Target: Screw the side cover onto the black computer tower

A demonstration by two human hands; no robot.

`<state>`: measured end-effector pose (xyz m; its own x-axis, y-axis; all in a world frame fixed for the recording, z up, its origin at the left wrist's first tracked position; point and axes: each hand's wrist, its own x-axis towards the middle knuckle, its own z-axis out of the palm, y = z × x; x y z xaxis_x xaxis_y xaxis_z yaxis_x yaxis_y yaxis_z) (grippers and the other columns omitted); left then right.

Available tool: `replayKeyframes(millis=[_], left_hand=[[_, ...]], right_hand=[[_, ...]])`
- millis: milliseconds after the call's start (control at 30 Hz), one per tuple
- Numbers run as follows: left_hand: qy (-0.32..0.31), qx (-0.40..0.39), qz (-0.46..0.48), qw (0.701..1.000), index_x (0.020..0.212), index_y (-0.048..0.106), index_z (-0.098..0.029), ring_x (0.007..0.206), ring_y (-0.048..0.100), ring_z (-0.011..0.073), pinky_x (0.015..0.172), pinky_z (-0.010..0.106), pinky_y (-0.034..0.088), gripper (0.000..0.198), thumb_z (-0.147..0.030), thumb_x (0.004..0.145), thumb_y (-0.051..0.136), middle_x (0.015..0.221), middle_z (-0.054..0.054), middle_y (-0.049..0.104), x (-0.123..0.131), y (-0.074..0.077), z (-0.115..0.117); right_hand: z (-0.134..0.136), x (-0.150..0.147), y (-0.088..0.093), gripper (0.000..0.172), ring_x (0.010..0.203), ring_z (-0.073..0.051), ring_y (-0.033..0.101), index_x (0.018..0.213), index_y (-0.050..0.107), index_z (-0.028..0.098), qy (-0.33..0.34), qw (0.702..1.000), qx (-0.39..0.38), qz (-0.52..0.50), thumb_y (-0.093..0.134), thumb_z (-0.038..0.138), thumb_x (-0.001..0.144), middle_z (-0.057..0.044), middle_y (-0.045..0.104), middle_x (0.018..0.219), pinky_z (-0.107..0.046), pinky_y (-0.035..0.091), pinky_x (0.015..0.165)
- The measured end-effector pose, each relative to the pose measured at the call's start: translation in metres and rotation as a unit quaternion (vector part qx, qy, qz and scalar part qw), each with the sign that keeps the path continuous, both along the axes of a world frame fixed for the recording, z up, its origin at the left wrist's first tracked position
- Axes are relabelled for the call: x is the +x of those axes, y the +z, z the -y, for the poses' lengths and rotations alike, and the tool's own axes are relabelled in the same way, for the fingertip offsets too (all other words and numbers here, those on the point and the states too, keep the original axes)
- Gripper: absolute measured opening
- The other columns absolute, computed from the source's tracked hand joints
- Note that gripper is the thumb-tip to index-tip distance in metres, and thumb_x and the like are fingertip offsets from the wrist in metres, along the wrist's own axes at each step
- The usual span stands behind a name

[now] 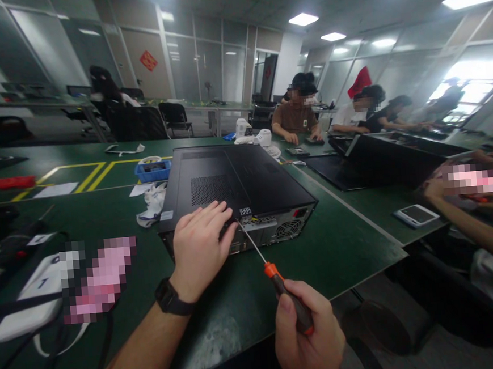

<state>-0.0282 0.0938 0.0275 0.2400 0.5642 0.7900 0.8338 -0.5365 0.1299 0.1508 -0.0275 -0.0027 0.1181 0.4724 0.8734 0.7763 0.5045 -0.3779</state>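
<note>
A black desktop computer case [254, 175] lies on its side on the green table, its rear panel with a fan grille [290, 228] facing me. My left hand [204, 242] lies over the near top edge, fingers together and stretched out on the top, thumb pointing down by the rear panel. Around the orange and dark-grey handle of a screwdriver [296, 305], my right hand [311, 330] is closed. The long thin shaft slants up and left, its tip at the case's rear edge near my left thumb. Whether the tip sits in a screw is too small to tell.
A blue basket [153, 169] and crumpled plastic [152, 203] stand left of the case. Further left are a white power bank [35, 295], a blurred pink item [104, 278] and cables. Rightward, a phone [415, 215], another open case [398, 155] and a co-worker's arm [471, 218].
</note>
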Motion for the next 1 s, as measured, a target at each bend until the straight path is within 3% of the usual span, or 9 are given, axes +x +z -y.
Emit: replayKeyframes(millis=[167,467,1000], left_hand=[[0.001,0.004,-0.002,1.0,0.117,0.074,-0.022,0.124,0.072,0.0284,0.104,0.049,0.052,0.021,-0.029,0.099,0.064,0.133,0.009,0.076,0.0002,0.0002,0.0],[0.003,0.012,-0.005,1.0,0.117,0.074,-0.021,0.123,0.073,0.0272,0.103,0.048,0.053,0.021,-0.028,0.099,0.065,0.132,0.008,0.077,0.0003,0.0001,0.0001],[-0.001,0.005,0.0,1.0,0.117,0.073,-0.022,0.125,0.072,0.0269,0.104,0.048,0.052,0.021,-0.029,0.1,0.064,0.132,0.007,0.077,0.0001,-0.0003,0.0001]], right_hand=[[0.0025,0.0004,-0.0015,0.015,0.072,-0.014,0.073,0.114,0.063,0.017,0.006,1.0,-0.007,-0.001,0.057,0.022,0.101,-0.004,0.074,0.09,-0.024,0.062,0.067],[-0.0026,0.0003,-0.0004,0.021,0.09,-0.016,0.072,0.116,0.061,0.014,0.042,0.999,0.016,-0.003,0.059,0.014,0.095,-0.007,0.071,0.094,-0.026,0.062,0.079],[-0.0042,-0.0003,0.0045,0.024,0.086,-0.016,0.071,0.115,0.06,0.016,0.043,0.999,0.02,-0.005,0.059,0.012,0.091,-0.006,0.069,0.095,-0.028,0.062,0.077]])
